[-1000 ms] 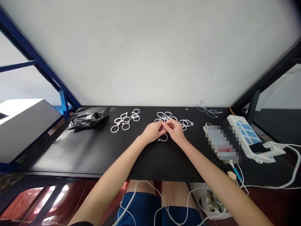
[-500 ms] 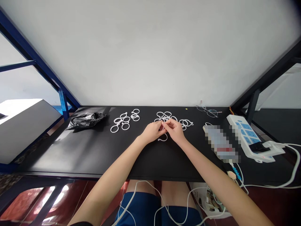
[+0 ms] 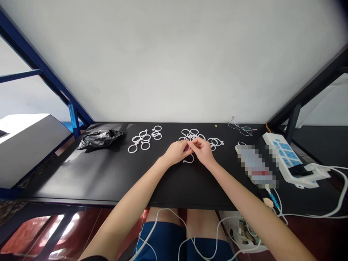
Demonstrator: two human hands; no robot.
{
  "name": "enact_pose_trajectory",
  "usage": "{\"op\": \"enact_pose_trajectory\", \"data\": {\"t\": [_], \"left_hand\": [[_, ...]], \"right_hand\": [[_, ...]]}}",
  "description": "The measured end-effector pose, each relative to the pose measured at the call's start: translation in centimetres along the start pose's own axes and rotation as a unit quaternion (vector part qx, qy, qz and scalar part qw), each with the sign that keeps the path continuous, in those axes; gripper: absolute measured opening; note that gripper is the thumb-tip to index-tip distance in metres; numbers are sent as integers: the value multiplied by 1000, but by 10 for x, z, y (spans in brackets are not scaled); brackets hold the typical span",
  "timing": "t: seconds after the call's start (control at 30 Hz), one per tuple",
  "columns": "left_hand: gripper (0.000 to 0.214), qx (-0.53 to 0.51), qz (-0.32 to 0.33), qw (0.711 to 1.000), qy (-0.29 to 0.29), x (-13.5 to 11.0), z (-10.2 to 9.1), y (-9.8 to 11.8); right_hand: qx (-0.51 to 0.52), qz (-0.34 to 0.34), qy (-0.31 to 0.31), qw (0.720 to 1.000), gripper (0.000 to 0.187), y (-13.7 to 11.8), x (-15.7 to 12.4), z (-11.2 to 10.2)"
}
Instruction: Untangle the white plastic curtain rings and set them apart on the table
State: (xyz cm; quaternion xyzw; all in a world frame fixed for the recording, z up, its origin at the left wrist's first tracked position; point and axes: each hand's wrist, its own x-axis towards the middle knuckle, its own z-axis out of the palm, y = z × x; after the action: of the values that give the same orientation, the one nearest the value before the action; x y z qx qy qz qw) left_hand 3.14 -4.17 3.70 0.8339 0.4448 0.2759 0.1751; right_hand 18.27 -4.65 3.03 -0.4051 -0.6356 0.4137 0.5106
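Note:
My left hand (image 3: 177, 152) and my right hand (image 3: 201, 150) meet over the middle of the black table, fingertips pinched together. Between them they grip a white plastic ring, mostly covered by the fingers. Just below the fingers shows a white ring (image 3: 193, 158) with a small knob at its end; whether it is the held one I cannot tell. Beyond the hands lies a cluster of white rings (image 3: 194, 131). A few more rings (image 3: 216, 142) rest right of my right hand. Farther left are several white rings (image 3: 145, 145), some overlapping.
A crumpled black plastic bag (image 3: 101, 139) lies on the table's left side. To the right are eyeglasses (image 3: 245, 130), a blurred phone (image 3: 257, 166) on a cable, and a white power strip (image 3: 285, 156) with plugs. White cables (image 3: 312, 216) run across the front edge and over my lap.

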Motion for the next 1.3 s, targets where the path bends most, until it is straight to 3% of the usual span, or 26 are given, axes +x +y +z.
{"op": "enact_pose_trajectory", "data": {"t": [1.3], "left_hand": [[28,-37,4,999,-2,-1,-3,2]], "right_hand": [[0,-6,-1,1000,32,3,1,-1]]}}
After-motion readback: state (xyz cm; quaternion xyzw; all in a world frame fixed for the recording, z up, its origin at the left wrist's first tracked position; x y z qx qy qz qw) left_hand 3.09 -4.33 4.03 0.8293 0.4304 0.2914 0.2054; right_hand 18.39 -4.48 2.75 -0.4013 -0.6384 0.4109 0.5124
